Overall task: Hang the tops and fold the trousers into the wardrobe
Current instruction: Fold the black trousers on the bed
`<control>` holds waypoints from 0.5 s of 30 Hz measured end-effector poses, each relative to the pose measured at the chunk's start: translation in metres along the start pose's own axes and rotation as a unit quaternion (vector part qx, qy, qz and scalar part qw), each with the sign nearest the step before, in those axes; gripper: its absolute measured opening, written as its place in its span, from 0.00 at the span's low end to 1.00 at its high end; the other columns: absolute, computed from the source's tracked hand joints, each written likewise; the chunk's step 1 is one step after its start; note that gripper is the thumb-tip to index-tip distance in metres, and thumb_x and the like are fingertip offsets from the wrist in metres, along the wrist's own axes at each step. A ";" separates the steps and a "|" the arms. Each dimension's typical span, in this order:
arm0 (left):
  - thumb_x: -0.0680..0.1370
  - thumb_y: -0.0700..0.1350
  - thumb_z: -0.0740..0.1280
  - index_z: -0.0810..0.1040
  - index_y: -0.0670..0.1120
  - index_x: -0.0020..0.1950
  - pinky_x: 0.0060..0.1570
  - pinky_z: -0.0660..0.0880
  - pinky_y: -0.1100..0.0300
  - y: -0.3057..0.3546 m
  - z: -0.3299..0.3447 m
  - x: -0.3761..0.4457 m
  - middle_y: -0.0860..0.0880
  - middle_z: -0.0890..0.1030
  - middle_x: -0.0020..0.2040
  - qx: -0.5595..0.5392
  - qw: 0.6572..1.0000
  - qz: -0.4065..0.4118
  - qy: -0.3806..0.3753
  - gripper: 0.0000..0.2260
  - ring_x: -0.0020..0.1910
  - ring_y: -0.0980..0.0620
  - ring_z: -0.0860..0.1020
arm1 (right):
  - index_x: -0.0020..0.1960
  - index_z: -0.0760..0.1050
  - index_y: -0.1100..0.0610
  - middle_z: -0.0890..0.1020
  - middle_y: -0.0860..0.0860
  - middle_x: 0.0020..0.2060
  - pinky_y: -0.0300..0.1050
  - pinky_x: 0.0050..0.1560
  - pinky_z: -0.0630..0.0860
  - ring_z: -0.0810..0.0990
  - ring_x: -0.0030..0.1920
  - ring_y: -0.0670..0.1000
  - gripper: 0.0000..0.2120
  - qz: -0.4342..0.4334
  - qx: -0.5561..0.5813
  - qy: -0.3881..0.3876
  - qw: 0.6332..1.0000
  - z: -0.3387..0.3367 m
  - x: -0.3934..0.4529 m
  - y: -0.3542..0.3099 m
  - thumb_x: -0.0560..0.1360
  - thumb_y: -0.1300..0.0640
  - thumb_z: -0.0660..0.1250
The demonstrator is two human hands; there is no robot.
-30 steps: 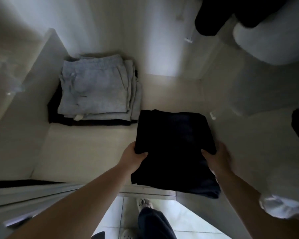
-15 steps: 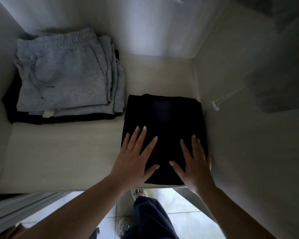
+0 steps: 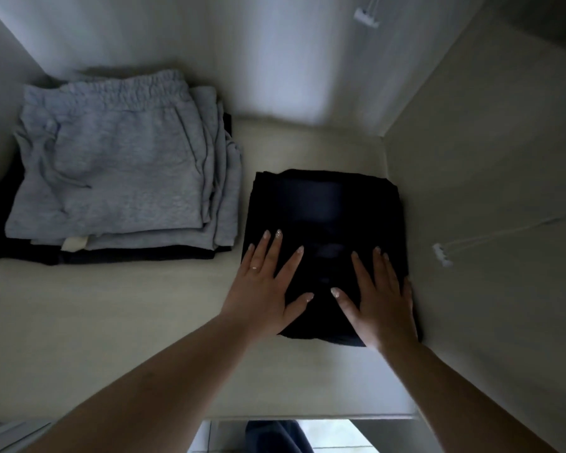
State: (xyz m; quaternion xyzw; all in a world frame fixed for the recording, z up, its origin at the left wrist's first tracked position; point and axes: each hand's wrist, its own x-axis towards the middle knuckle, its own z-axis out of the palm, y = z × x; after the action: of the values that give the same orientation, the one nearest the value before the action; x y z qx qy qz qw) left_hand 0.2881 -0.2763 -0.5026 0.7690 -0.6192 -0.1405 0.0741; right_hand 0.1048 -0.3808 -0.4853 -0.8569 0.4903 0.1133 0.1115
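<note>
Pressing down on the folded dark trousers (image 3: pixel 324 217), we have both palms flat on the near half of the bundle: our left hand (image 3: pixel 265 289) lies on its left portion with fingers (image 3: pixel 275 253) spread apart, and our right hand (image 3: pixel 381 299) lies on its right portion, fingers likewise splayed and gripping nothing. The trousers sit on the wardrobe shelf (image 3: pixel 111 322), toward its right side, close to the right wall (image 3: pixel 471 158) and just beside a stack of folded grey sweatpants (image 3: pixel 111 168) that rests on darker garments at the left. We judge this pair as good as placed; what remains is a smoothing and a clean withdrawal. The risk lies in that withdrawal: if our palms drag backward as they lift, the top layers could slide toward the shelf's front edge and the fold could open. Pushing sideways could nudge the bundle into the grey stack, whose offset layers look ready to shift. A small white clip on a cord (image 3: pixel 441 255) hangs by the right wall, where a sleeve or wrist might catch it.
</note>
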 end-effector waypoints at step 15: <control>0.74 0.67 0.44 0.55 0.51 0.78 0.74 0.49 0.46 -0.040 -0.017 0.103 0.38 0.54 0.77 0.026 0.999 -0.003 0.037 0.36 0.77 0.39 0.50 | 0.77 0.43 0.43 0.42 0.51 0.78 0.61 0.73 0.44 0.39 0.77 0.50 0.35 -0.005 0.004 -0.006 1.000 -0.032 0.106 -0.009 0.74 0.31 0.45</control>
State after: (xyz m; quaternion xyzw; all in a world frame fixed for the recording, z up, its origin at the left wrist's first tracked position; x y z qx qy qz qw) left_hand 0.3503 -0.3689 -0.5110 0.7771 -0.6172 -0.0963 0.0768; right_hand 0.1675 -0.4729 -0.4866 -0.8582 0.4857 0.1164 0.1185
